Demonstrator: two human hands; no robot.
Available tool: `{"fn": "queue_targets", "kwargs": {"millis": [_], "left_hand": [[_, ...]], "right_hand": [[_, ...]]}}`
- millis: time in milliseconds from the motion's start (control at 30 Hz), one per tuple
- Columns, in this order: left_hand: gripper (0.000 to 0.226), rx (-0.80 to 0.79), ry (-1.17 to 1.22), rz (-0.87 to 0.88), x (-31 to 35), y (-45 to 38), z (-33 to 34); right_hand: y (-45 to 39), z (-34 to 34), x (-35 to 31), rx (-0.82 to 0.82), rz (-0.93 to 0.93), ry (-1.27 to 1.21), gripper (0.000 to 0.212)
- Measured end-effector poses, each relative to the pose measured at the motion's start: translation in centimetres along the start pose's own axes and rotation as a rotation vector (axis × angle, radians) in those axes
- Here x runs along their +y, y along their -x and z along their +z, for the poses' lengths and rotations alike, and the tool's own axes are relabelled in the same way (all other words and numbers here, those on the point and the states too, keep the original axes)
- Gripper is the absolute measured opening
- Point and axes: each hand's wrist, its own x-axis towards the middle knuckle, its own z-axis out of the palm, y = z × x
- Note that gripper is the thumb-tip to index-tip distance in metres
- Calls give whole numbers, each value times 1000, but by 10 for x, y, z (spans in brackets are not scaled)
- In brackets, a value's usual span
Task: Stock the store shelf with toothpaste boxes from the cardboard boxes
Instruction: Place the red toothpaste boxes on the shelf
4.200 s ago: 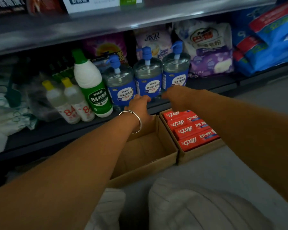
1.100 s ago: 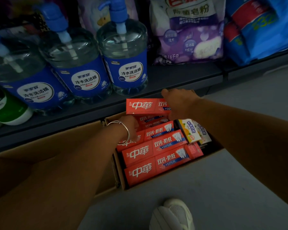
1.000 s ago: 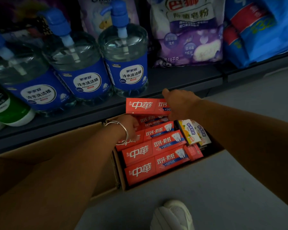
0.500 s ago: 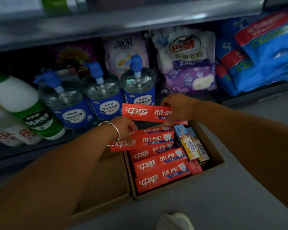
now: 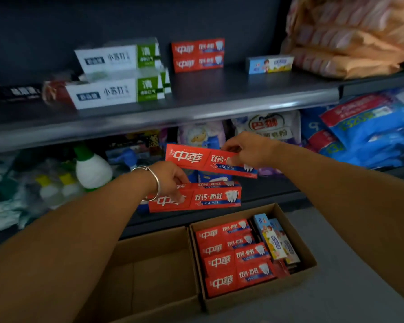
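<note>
My right hand (image 5: pixel 250 149) pinches the right end of one red toothpaste box (image 5: pixel 191 158), held level in the air below the upper shelf (image 5: pixel 219 94). My left hand (image 5: pixel 170 180), with a silver bangle on the wrist, grips the left end of a second red toothpaste box (image 5: pixel 210 198), lower and nearer to me. On the floor the right cardboard box (image 5: pixel 303 243) holds several red toothpaste boxes and some small children's toothpaste boxes. Two red toothpaste boxes (image 5: pixel 197 55) stand stacked at the back of the upper shelf.
The left cardboard box (image 5: pixel 149 269) on the floor looks empty. The upper shelf also carries white-and-green toothpaste boxes (image 5: pixel 117 73), a small blue box (image 5: pixel 269 64) and orange packs (image 5: pixel 350 36). Bottles (image 5: pixel 92 167) and blue bags (image 5: pixel 369 131) fill the lower shelf.
Both hands have lifted out of the right cardboard box, each with a red toothpaste box. My view has tilted up, so the upper shelf is now in sight.
</note>
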Motion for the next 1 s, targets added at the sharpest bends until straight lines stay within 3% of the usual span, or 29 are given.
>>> {"fn": "queue_targets", "kwargs": {"millis": [300,633,1000], "left_hand": [[46,117,38,26,20,42,-65],[43,239,73,81,38,61,-112],[41,361,106,133,61,-2,-154]], "right_hand": [[15,-53,-47,205,-94,116,33],[20,-90,-79,343,-62,178,40],[-33,-137,-58,455,-14,262,38]]}}
